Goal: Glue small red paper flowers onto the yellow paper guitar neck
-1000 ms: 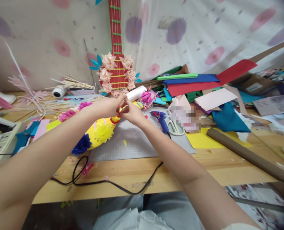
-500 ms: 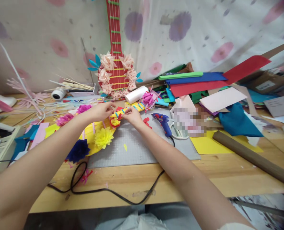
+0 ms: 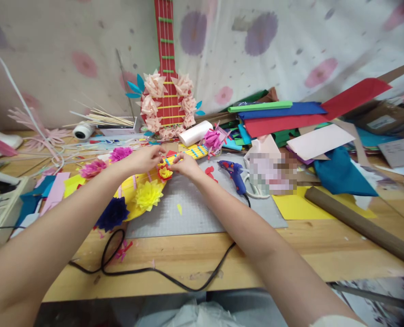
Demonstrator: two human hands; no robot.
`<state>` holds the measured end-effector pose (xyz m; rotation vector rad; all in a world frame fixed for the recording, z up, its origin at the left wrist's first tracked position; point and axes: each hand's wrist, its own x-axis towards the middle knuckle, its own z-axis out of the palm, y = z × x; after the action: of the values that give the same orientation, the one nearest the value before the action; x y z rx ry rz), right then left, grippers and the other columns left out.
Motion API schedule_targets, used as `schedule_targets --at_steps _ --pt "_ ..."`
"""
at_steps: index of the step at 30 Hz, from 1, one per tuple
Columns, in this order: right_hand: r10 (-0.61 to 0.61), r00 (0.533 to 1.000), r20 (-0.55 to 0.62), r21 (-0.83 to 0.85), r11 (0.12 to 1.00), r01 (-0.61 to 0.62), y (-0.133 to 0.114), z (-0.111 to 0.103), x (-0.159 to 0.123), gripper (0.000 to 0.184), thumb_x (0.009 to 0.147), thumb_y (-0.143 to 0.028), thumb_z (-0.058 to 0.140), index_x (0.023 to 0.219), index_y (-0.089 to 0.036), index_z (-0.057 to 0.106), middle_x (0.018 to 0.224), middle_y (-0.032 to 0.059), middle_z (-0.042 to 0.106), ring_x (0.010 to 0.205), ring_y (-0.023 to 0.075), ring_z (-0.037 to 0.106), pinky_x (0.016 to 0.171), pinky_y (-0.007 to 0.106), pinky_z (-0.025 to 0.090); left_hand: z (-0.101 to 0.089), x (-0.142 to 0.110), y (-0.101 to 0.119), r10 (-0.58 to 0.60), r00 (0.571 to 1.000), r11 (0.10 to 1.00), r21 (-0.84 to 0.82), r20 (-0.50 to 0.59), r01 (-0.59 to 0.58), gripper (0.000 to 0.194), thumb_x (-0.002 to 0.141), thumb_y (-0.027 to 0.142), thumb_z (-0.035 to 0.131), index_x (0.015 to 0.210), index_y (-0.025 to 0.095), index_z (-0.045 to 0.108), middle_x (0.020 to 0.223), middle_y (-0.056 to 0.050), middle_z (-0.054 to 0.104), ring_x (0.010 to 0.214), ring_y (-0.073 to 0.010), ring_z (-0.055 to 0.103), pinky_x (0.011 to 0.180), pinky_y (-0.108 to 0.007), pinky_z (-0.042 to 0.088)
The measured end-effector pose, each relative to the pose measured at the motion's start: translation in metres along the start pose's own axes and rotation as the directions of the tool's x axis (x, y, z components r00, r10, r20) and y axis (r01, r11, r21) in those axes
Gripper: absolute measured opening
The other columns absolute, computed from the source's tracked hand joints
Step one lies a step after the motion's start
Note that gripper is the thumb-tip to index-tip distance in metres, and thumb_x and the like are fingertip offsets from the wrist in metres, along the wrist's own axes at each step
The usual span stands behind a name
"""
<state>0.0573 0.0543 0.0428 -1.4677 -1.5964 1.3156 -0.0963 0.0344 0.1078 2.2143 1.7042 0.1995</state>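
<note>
A yellow paper guitar [image 3: 141, 212] lies tilted on the grey mat, with blue-striped frets on its neck [image 3: 197, 152]. Over the spot where body meets neck, my left hand [image 3: 149, 159] is closed with fingertips drawn together. Close by on the right, my right hand [image 3: 187, 166] pinches beside a small red-and-yellow paper flower [image 3: 165, 173]. What either pinch holds is too small to make out. A yellow paper flower [image 3: 149, 195], a dark blue one [image 3: 113, 214] and pink ones [image 3: 93, 169] sit around the guitar's body, partly behind my left forearm.
A blue glue gun [image 3: 235, 176] rests at the mat's [image 3: 195, 218] right, its black cable [image 3: 154, 271] looping along the table front. Behind stands a red guitar [image 3: 169, 104] with peach flowers. Coloured paper sheets [image 3: 283, 122] and a brown roll [image 3: 358, 225] lie right.
The view has shifted slightly, so everything sits a little differently in it. Both hands stay over the same part of the guitar, with only small finger movement at the red-and-yellow flower.
</note>
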Motion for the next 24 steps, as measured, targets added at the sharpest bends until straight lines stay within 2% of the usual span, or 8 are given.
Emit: schedule_targets --at_steps 6,14,19,24 --pt "0.038 0.991 0.128 0.159 0.985 -0.059 -0.007 -0.004 -0.009 0.027 0.068 -0.011 0.068 0.07 -0.019 0.042 0.038 -0.0095 0.044 0.037 0.0057 0.04 0.04 0.016 0.027 -0.001 -0.002 0.005 0.001 0.999 1.0 -0.012 0.05 0.0 0.042 0.082 0.036 0.032 0.112 0.018 0.056 0.097 -0.006 0.067 0.085 -0.0191 0.061 0.074 -0.029 0.044" --pt "0.048 0.984 0.173 0.207 0.975 -0.084 -0.01 -0.007 -0.015 0.025 0.072 -0.008 0.065 0.072 -0.019 0.042 0.036 -0.0094 0.044 0.035 0.0052 0.038 0.038 0.016 0.025 0.003 0.001 0.005 0.027 0.998 0.997 -0.076 0.065 -0.022 0.041 0.08 0.036 0.033 0.107 0.016 0.057 0.108 -0.007 0.063 0.098 -0.0194 0.058 0.087 -0.029 0.041" --pt "0.054 0.98 0.189 0.264 0.959 -0.104 -0.01 -0.01 -0.019 0.023 0.072 -0.009 0.064 0.073 -0.019 0.043 0.043 -0.0088 0.047 0.039 0.0051 0.044 0.039 0.015 0.026 0.004 0.001 0.003 0.043 0.998 0.995 -0.096 0.052 -0.037 0.039 0.079 0.036 0.034 0.104 0.017 0.058 0.107 -0.007 0.063 0.1 -0.0203 0.057 0.088 -0.031 0.041" --pt "0.076 0.977 0.201 0.262 0.957 -0.128 -0.009 -0.011 -0.022 0.013 0.077 -0.015 0.055 0.072 -0.019 0.043 0.061 -0.0046 0.059 0.042 0.0042 0.048 0.04 0.016 0.03 0.001 -0.001 0.006 -0.009 0.998 0.994 -0.106 0.069 0.017 0.039 0.079 0.036 0.035 0.105 0.018 0.058 0.095 -0.005 0.065 0.085 -0.019 0.06 0.076 -0.028 0.044"
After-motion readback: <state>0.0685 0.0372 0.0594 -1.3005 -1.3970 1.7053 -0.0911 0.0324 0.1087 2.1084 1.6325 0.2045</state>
